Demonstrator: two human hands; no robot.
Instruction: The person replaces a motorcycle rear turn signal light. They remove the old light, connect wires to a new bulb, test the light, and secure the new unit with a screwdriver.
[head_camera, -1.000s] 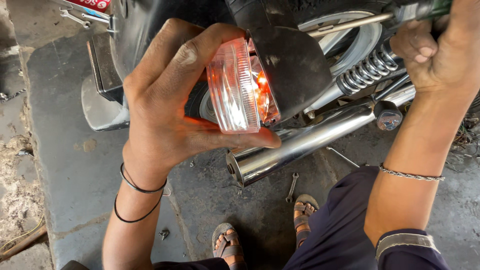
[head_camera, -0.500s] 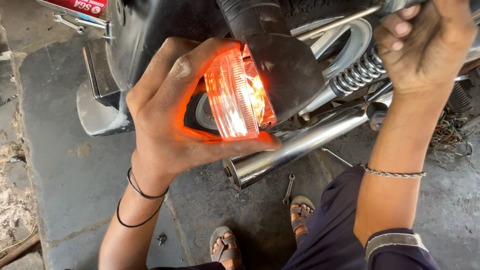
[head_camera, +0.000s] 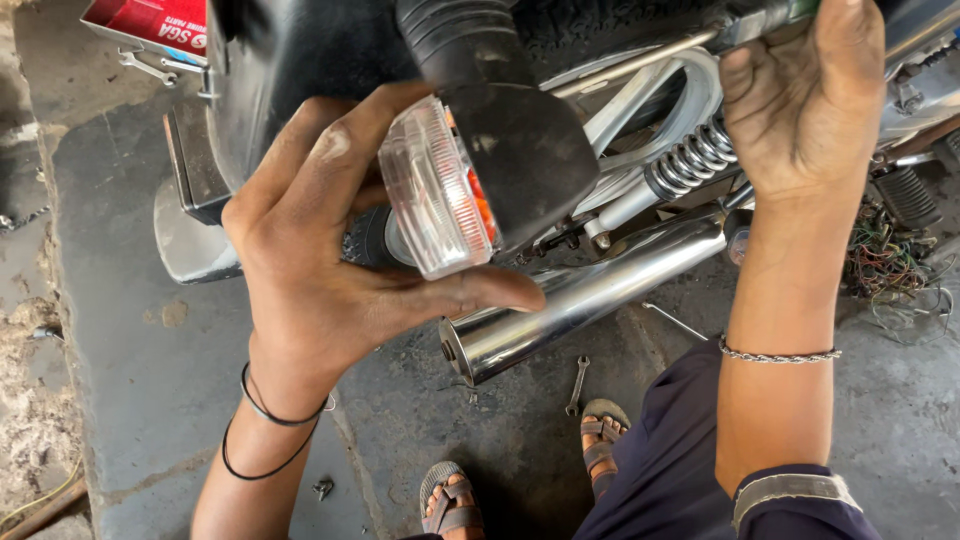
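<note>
My left hand (head_camera: 330, 250) cups a motorcycle turn signal lamp (head_camera: 440, 195), thumb under it and fingers over its clear ribbed lens. The lamp's black housing (head_camera: 520, 150) hangs from a ribbed black stalk (head_camera: 450, 40); only a small orange spot shows inside the lens. My right hand (head_camera: 810, 100) is raised at the upper right, its fingers closed around a green-handled tool (head_camera: 770, 20) next to a thin metal rod, above the chrome coil spring (head_camera: 690, 165) of the rear shock.
A chrome exhaust pipe (head_camera: 590, 295) runs below the lamp. A small spanner (head_camera: 577, 385) lies on the concrete by my sandalled feet (head_camera: 450, 500). A red box (head_camera: 150, 25) and loose spanners sit top left. Tangled wires (head_camera: 890, 265) lie at right.
The lamp glowed bright orange in both earlier frames and is now nearly dark. My right hand has risen from the shock spring toward the top edge.
</note>
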